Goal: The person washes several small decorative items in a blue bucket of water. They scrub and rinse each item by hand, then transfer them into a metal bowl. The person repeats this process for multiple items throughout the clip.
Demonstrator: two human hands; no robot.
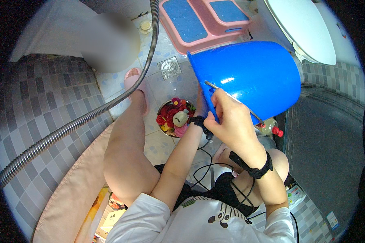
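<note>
A large blue bucket (247,77) lies tipped on its side in front of me, its mouth turned to the left. My right hand (230,115) is closed on its rim, beside the metal handle (239,101) that runs along the outside. My left hand (202,101) reaches into the mouth of the bucket; its fingers are hidden behind the rim. Just left of that wrist, a round bowl (159,126) on the floor holds red, pink and yellow flowers (172,111) and a pale rounded object (181,118).
A pink step stool (202,30) with blue tops stands behind the bucket, near a white toilet (304,28). A metal hose (89,109) crosses the left side. A floor drain (169,68) lies beyond the bowl. A red-capped bottle (268,127) stands right; black cables (209,166) hang over my lap.
</note>
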